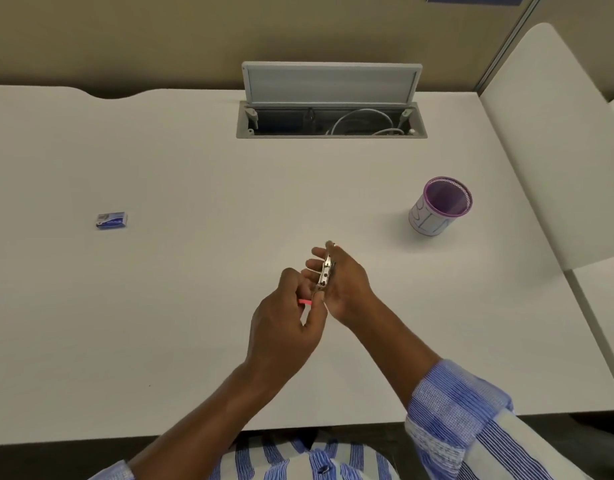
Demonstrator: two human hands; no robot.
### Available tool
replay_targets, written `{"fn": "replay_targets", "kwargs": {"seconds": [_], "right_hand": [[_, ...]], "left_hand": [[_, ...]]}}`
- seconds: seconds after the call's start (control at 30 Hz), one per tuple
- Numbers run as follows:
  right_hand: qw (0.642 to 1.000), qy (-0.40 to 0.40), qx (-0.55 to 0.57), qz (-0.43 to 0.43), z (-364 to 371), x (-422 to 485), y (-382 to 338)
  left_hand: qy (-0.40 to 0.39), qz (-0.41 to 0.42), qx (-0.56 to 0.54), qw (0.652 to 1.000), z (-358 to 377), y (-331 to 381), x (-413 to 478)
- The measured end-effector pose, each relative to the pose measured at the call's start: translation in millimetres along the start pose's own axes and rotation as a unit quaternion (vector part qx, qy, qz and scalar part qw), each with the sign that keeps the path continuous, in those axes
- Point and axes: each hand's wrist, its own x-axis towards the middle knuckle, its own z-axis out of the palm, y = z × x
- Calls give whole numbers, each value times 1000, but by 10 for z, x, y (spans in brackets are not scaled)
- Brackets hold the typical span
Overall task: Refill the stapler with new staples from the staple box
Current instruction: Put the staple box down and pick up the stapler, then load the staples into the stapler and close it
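White worktop (194, 161), plain matte surface, wavy cutout along far-left edge. Recessed cable hatch (331, 120) set in at far centre, grey lid (331, 83) propped up, white cables coiled inside. Small blue staple box (111, 220) lying flat at mid-left, well apart from everything else. Purple mesh cup (440, 205) with white paper wrap standing upright at mid-right. Second white panel (541, 140) butting against right edge, angled away.
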Motion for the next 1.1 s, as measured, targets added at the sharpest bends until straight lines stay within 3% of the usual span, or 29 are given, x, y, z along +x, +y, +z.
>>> {"fn": "replay_targets", "kwargs": {"seconds": [0.2, 0.43, 0.53, 0.67, 1.1], "right_hand": [[998, -59, -14, -22, -95, 1, -23], [992, -111, -59, -19, -206, -84, 23], [991, -118, -67, -21, -208, -121, 89], [990, -122, -73, -14, -220, -141, 111], [991, -92, -100, -20, -181, -207, 152]], "left_hand": [[-60, 24, 49, 997, -54, -99, -116], [-59, 32, 103, 992, -132, 10, 151], [-98, 18, 119, 988, -102, 18, 286], [-94, 37, 164, 981, -42, -62, 342], [-92, 34, 152, 984, 13, -67, 174]]}}
